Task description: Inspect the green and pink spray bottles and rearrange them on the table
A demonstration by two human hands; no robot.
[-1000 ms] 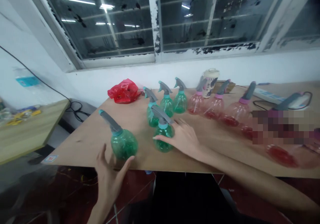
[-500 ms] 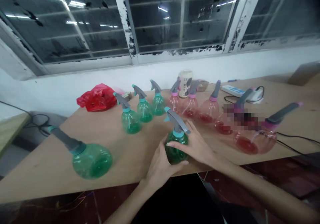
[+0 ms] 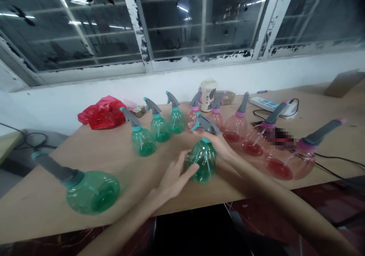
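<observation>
A green spray bottle (image 3: pixel 204 162) with a grey trigger head stands near the table's front edge, right before me. My left hand (image 3: pixel 173 176) is at the left side of its round body, thumb across the front and fingers behind. My right hand (image 3: pixel 219 143) is closed around its neck, just under the trigger head. Some fingers of both hands are hidden by the bottle. Several other green spray bottles (image 3: pixel 143 142) stand to the left, and one green bottle (image 3: pixel 92 193) lies nearest the front left. Pink spray bottles (image 3: pixel 235 126) form a row on the right.
Against the wall are a red plastic bag (image 3: pixel 104 113) and a paper cup (image 3: pixel 208 95). A white power strip (image 3: pixel 272 105) with black cables lies at the back right, before a cardboard piece (image 3: pixel 343 83). The wooden table (image 3: pixel 137 191) ends close to me.
My right hand has moved up from the bottle's body to its neck. My left hand has shifted slightly left, its thumb now higher on the body. The view has shifted slightly.
</observation>
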